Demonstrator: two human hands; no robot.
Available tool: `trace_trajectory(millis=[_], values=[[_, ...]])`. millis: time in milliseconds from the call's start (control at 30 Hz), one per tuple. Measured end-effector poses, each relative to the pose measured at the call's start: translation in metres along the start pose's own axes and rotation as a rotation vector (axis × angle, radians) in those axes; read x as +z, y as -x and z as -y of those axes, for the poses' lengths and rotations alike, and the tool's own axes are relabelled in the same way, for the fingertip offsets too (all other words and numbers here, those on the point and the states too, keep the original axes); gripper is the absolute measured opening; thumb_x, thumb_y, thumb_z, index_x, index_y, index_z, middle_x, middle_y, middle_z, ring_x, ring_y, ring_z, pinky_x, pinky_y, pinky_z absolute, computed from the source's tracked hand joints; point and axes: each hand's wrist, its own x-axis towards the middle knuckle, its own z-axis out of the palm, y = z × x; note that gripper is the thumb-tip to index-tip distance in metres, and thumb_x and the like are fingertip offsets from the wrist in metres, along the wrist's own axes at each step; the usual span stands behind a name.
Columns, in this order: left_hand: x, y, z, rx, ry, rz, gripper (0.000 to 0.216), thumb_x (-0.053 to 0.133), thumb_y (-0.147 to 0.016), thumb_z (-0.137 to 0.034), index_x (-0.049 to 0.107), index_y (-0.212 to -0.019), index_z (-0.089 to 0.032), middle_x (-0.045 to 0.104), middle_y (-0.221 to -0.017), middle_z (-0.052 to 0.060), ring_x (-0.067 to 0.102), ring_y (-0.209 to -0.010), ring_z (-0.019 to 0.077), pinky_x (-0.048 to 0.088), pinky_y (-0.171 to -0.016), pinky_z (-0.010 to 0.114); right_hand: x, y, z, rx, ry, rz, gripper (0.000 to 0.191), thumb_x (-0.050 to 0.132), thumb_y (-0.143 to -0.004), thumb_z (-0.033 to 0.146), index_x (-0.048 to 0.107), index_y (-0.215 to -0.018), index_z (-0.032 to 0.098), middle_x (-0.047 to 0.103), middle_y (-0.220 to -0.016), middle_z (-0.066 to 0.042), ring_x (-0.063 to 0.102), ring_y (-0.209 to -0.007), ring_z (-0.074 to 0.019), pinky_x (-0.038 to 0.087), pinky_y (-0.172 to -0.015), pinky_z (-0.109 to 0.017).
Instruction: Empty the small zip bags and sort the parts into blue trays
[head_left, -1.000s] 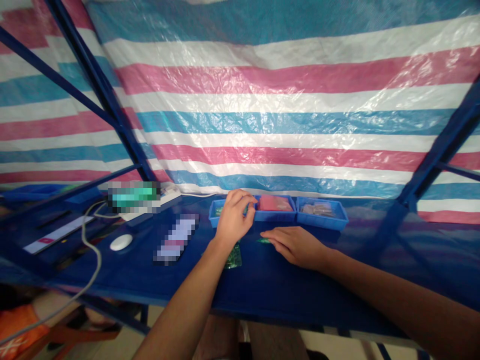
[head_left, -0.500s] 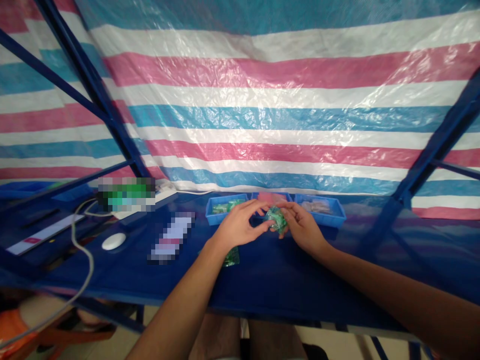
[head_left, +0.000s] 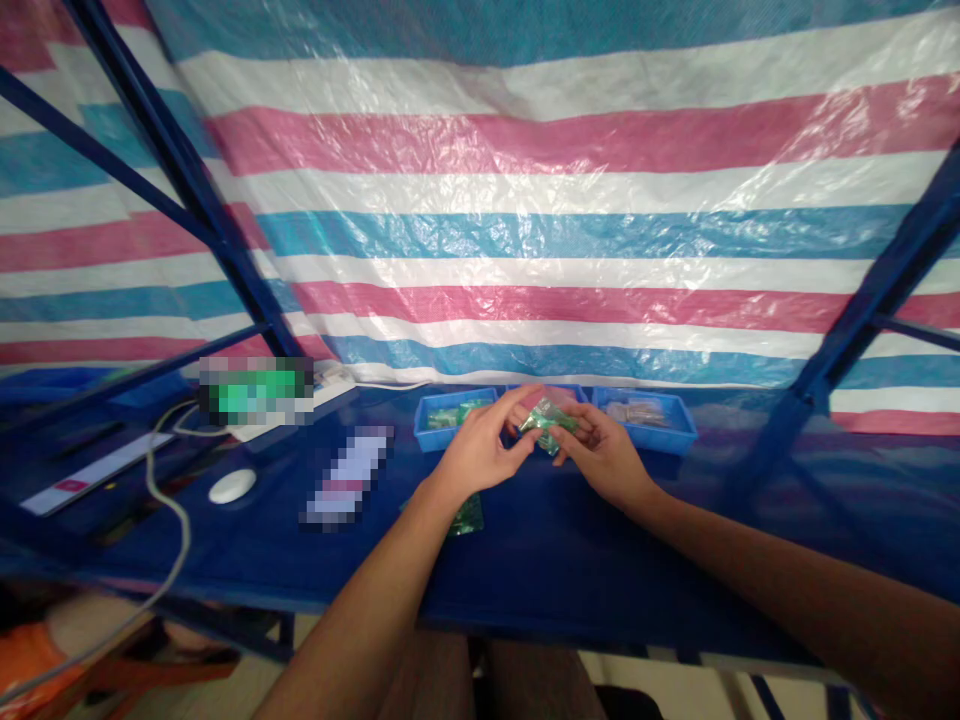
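My left hand (head_left: 480, 450) and my right hand (head_left: 600, 452) meet above the blue table (head_left: 570, 570), in front of three small blue trays. Both pinch a small clear packet with green contents (head_left: 547, 422), held between their fingertips. The left tray (head_left: 448, 410) holds green packets, the middle tray (head_left: 559, 392) shows pink behind my fingers, and the right tray (head_left: 651, 418) holds brownish pieces. Another green packet (head_left: 466, 515) lies on the table under my left wrist.
A white mouse (head_left: 232, 485) with its cable lies at the left, beside a blurred flat object (head_left: 346, 478) and a white power strip (head_left: 322, 388). Blue frame bars (head_left: 187, 190) and a striped tarp (head_left: 540, 200) close off the back. Someone's orange clothing (head_left: 30, 650) shows at lower left.
A second ago my left hand reached at the left tray and my right lay flat on the table. Both have come together on the green packet and lifted it slightly.
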Motion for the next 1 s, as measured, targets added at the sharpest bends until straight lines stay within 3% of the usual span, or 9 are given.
trace_trajectory(millis=[200, 400, 500, 633, 767, 1000], values=[[0.000, 0.002, 0.001, 0.021, -0.065, -0.041, 0.052, 0.060, -0.102, -0.030, 0.051, -0.153, -0.024, 0.077, -0.105, 0.004, 0.071, -0.082, 0.0165, 0.061, -0.074, 0.027, 0.001, 0.003, -0.003, -0.003, 0.043, -0.030, 0.041, 0.085, -0.085, 0.041, 0.064, -0.117, 0.025, 0.077, -0.102, -0.003, 0.071, -0.073, -0.0169, 0.061, -0.063, -0.030], [0.007, 0.001, 0.002, 0.097, -0.122, -0.120, 0.046, 0.057, -0.104, -0.027, 0.055, -0.149, -0.021, 0.073, -0.130, 0.011, 0.072, -0.116, 0.0241, 0.060, -0.103, 0.040, -0.002, 0.002, -0.002, -0.032, 0.207, -0.043, 0.038, 0.082, -0.087, 0.040, 0.066, -0.118, 0.024, 0.074, -0.102, -0.004, 0.067, -0.069, -0.0156, 0.058, -0.062, -0.029], [0.013, 0.001, 0.000, 0.147, -0.146, -0.148, 0.045, 0.057, -0.104, -0.024, 0.055, -0.148, -0.020, 0.071, -0.134, 0.013, 0.068, -0.125, 0.0266, 0.056, -0.110, 0.044, -0.003, 0.003, -0.004, -0.017, 0.231, -0.058, 0.039, 0.080, -0.088, 0.040, 0.064, -0.120, 0.024, 0.073, -0.104, -0.004, 0.067, -0.070, -0.0164, 0.059, -0.064, -0.031], [0.017, -0.001, -0.006, 0.177, -0.151, -0.132, 0.043, 0.056, -0.104, -0.021, 0.055, -0.147, -0.022, 0.069, -0.137, 0.012, 0.065, -0.130, 0.0261, 0.054, -0.114, 0.044, -0.004, 0.006, -0.002, -0.014, 0.202, -0.039, 0.037, 0.080, -0.090, 0.041, 0.064, -0.119, 0.025, 0.073, -0.100, -0.004, 0.068, -0.075, -0.0176, 0.059, -0.065, -0.031], [0.019, -0.006, -0.011, 0.177, -0.135, -0.089, 0.043, 0.054, -0.104, -0.022, 0.054, -0.148, -0.023, 0.068, -0.139, 0.012, 0.065, -0.130, 0.0257, 0.054, -0.114, 0.043, -0.007, 0.008, 0.004, 0.012, 0.145, -0.003, 0.032, 0.076, -0.094, 0.046, 0.064, -0.115, 0.025, 0.072, -0.091, -0.001, 0.064, -0.064, -0.0150, 0.056, -0.059, -0.029], [0.030, -0.015, -0.020, 0.143, -0.202, -0.098, 0.038, 0.053, -0.106, -0.028, 0.057, -0.143, -0.022, 0.070, -0.136, 0.012, 0.067, -0.127, 0.0281, 0.054, -0.110, 0.045, -0.011, 0.008, 0.007, 0.011, 0.132, -0.020, 0.030, 0.076, -0.093, 0.045, 0.065, -0.113, 0.026, 0.074, -0.102, -0.004, 0.070, -0.071, -0.0172, 0.061, -0.065, -0.032]])
